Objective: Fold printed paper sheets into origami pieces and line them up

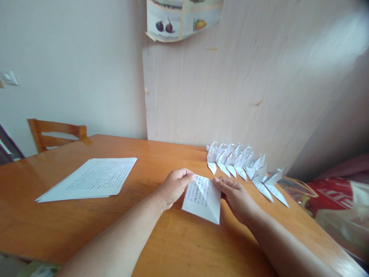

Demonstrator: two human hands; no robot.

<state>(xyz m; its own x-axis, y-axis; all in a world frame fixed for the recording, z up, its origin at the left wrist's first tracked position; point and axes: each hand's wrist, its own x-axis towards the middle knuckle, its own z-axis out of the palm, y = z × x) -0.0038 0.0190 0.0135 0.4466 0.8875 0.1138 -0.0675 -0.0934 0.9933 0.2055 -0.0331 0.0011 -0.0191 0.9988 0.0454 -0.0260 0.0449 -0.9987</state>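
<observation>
Between my two hands is a folded sheet of printed paper (201, 200), with a diagonal crease running across it to its lower right corner. My left hand (176, 186) pinches its upper left corner between thumb and fingers. At the upper right edge, my right hand (235, 194) grips the same paper, thumb on top and the other fingers mostly hidden behind. The sheet is tilted toward me just above the wooden table (161, 246).
Several folded paper figures (230, 157) stand in rows at the back right. A stack of printed sheets (95, 179) lies to the left. Beyond the table are a wooden chair (57, 129), a red bag (331, 196) at the right, and a wall behind.
</observation>
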